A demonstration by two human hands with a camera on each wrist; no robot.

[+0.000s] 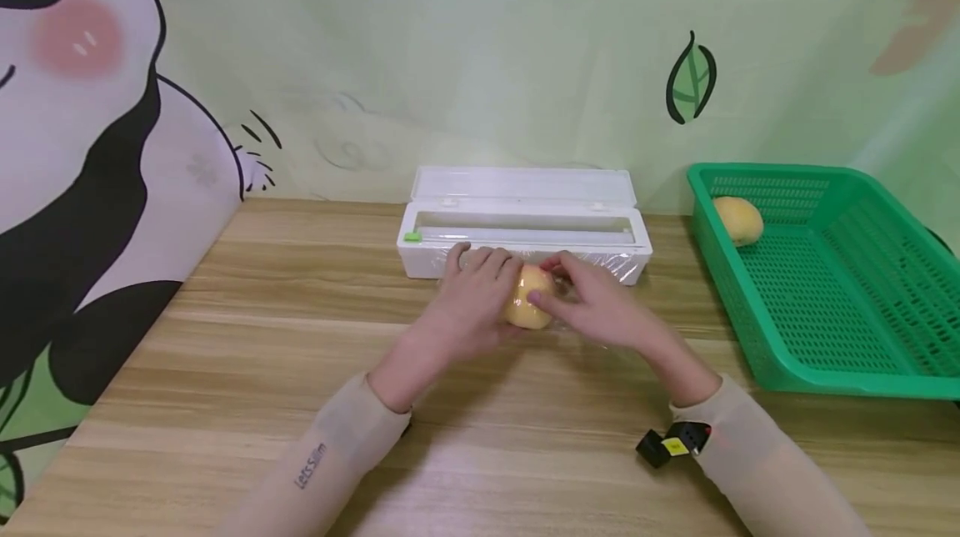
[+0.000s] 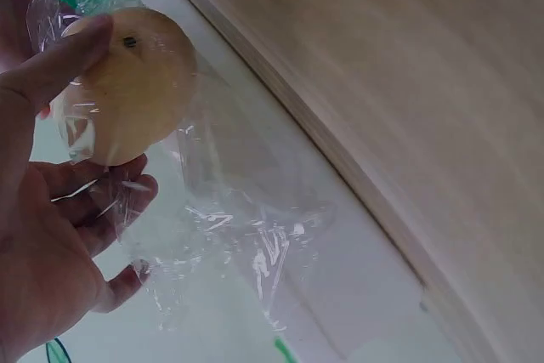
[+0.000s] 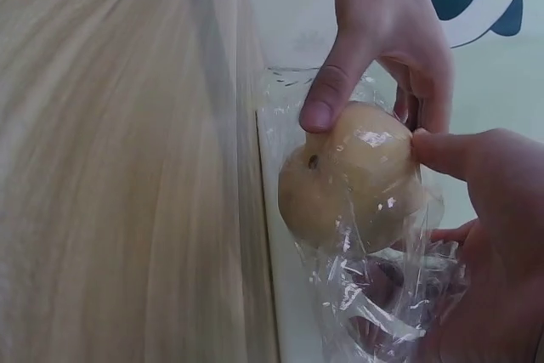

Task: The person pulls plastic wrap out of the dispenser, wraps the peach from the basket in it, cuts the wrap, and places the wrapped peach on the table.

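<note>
Though roundish, fruit (image 1: 528, 313), dark spot (image 2: 129, 42) wristward.

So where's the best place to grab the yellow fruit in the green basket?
Probably its rounded upper sides, from above and slightly right: the yellow fruit sits close by the left wall of the green basket, whose rim partly hides its left side, while its right side faces the basket's middle.
</note>
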